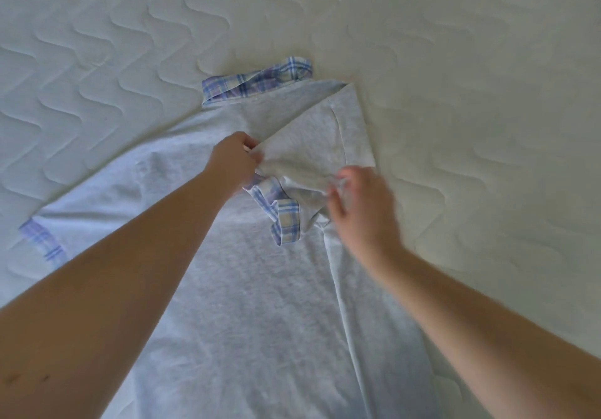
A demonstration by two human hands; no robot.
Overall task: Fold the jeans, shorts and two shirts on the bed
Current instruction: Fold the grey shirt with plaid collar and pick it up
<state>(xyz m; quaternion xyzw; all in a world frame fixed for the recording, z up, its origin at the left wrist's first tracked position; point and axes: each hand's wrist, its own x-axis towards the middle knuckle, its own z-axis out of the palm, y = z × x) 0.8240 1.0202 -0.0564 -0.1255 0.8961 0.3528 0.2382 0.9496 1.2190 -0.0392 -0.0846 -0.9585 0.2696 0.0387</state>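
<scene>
The left hand [234,161] pinches the edge of a folded-over grey sleeve [320,145], its fingers curled round the cloth where the fold's slanted edge meets the body of the shirt. Just to its right, the right hand [359,204] grips the lower edge of the same sleeve, fingers bunched on the fabric; the hand is blurred, so the exact finger placement cannot be told. Between and just below the two hands lies the sleeve's plaid cuff [279,213], blue, lilac and cream, turned inward onto the shirt's back. The grey shirt [260,304] lies flat, spreading from the hands toward the person, under both forearms. Beyond the hands sits its plaid collar [257,81]. Far left of the left hand, the other sleeve's plaid cuff [42,239] lies spread. All rests on a white quilted mattress [455,60].
</scene>
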